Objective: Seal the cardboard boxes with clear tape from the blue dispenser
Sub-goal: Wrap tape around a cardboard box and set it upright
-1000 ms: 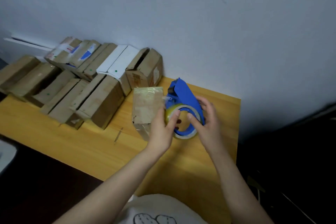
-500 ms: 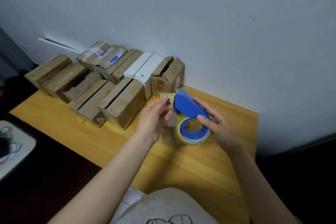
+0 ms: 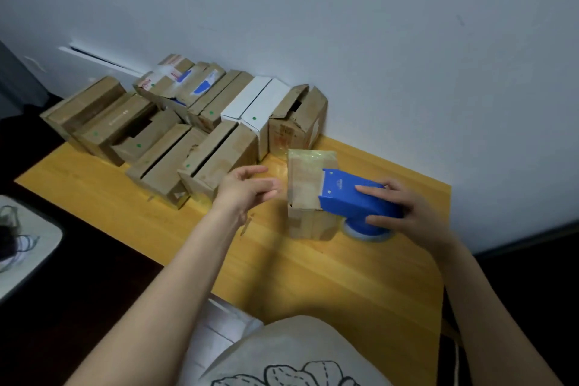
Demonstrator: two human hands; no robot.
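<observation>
dispenser [image 3: 351,197] now lies on box [image 3: 308,188]; left hand [image 3: 247,189] withdrawn.

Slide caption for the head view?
Right hand presses blue tape dispenser onto cardboard box; left hand hovers open beside it.

Dim, even room light; left hand [image 3: 247,188] motion-blurred, soft sheen on the tabletop [image 3: 313,276], edges bowed.

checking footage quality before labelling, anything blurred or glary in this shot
Head view: the left hand is motion-blurred; the right hand and blue plastic tape dispenser look sharper; the taped small brown cardboard box shows soft glare on top; lower corners are dim.
</observation>
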